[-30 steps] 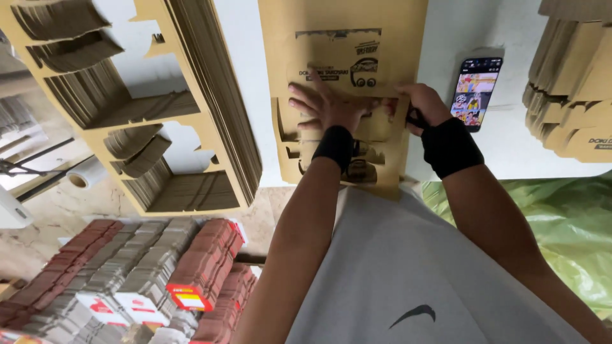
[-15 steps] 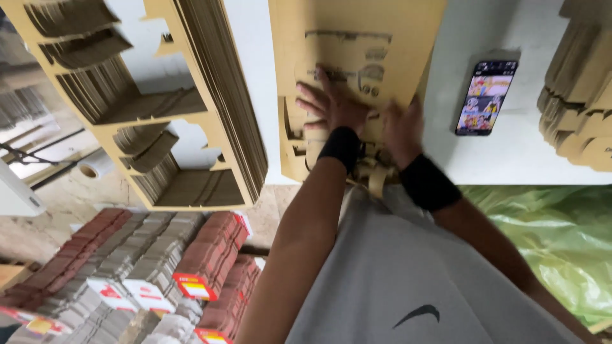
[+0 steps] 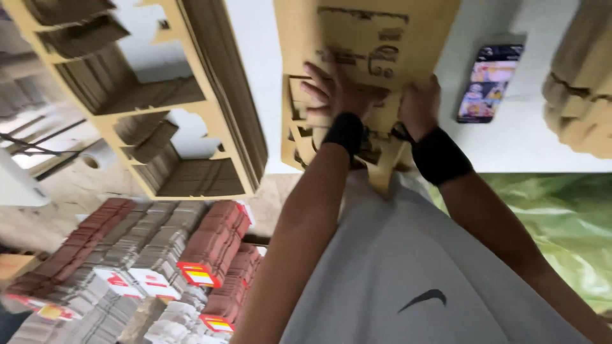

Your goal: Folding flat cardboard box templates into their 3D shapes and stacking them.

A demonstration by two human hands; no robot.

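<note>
A flat die-cut cardboard sheet (image 3: 376,38) with dark printing lies on the white table (image 3: 529,146), its near edge overhanging toward me. My left hand (image 3: 338,92) presses flat on the sheet with fingers spread. My right hand (image 3: 419,105) is curled around the sheet's near flap, folding it. Both wrists wear black bands.
A tall stack of flat cardboard blanks (image 3: 191,102) stands to the left. More stacked cardboard (image 3: 580,95) sits at the right edge. A phone (image 3: 488,83) with a lit screen lies on the table. Bundles of red and brown folded boxes (image 3: 159,255) cover the floor. Green plastic (image 3: 567,223) lies lower right.
My hands have slid toward the sheet's near edge; the right hand has closed on the flap. The view shifted, so the phone sits further right.
</note>
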